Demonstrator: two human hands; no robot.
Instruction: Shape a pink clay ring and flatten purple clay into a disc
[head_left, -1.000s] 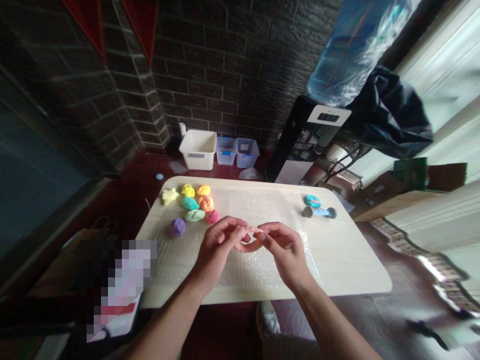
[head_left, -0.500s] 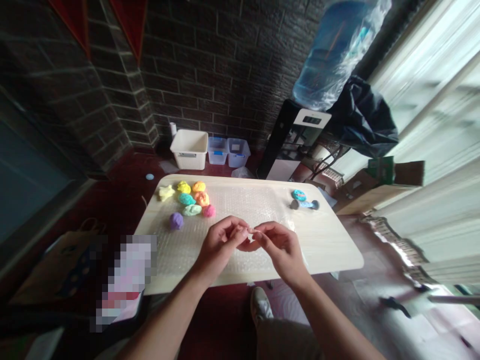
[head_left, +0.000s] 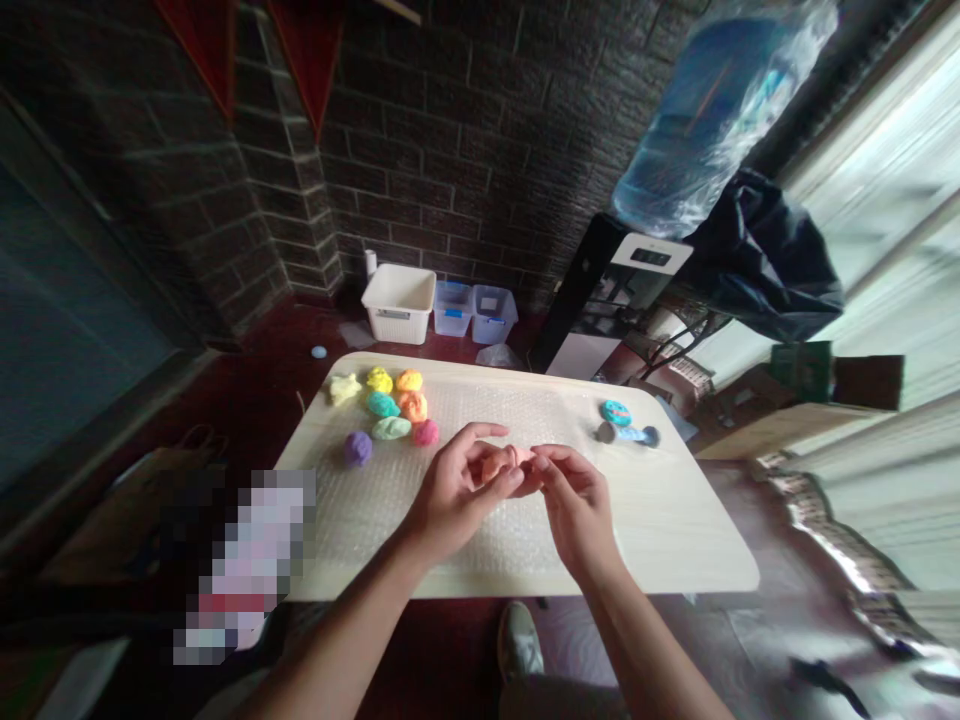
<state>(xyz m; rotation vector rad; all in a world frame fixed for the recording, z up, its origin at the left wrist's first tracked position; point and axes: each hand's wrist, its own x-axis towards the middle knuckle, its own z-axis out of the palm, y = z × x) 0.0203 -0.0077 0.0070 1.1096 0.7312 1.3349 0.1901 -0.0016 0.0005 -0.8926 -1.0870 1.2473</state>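
Note:
Over the near middle of the table, my left hand (head_left: 457,490) is closed around a small salmon-pink piece of soft modelling clay (head_left: 523,456), fingers curled and thumb resting near it. My right hand (head_left: 576,500) pinches the right end of the same clay between thumb and forefinger. Much of the piece is hidden by the fingers. Left of my hands lie several clay lumps: a purple one (head_left: 358,448), a pink one (head_left: 426,432), a pale green one (head_left: 391,428), a teal one (head_left: 382,403), an orange one (head_left: 413,405) and yellow ones (head_left: 379,379).
Bubble wrap (head_left: 337,520) covers much of the pale table (head_left: 690,530). A teal round item (head_left: 616,412) and a dumbbell-shaped thing (head_left: 628,434) lie at the right. Beyond are a white bin (head_left: 397,325), clear boxes (head_left: 491,330) and a water dispenser (head_left: 577,310). Cardboard boxes (head_left: 795,425) stand right.
The view has shifted, so the table sits slightly further right and lower. My left fingers have loosened and spread somewhat, and more of the salmon-pink clay shows between my hands.

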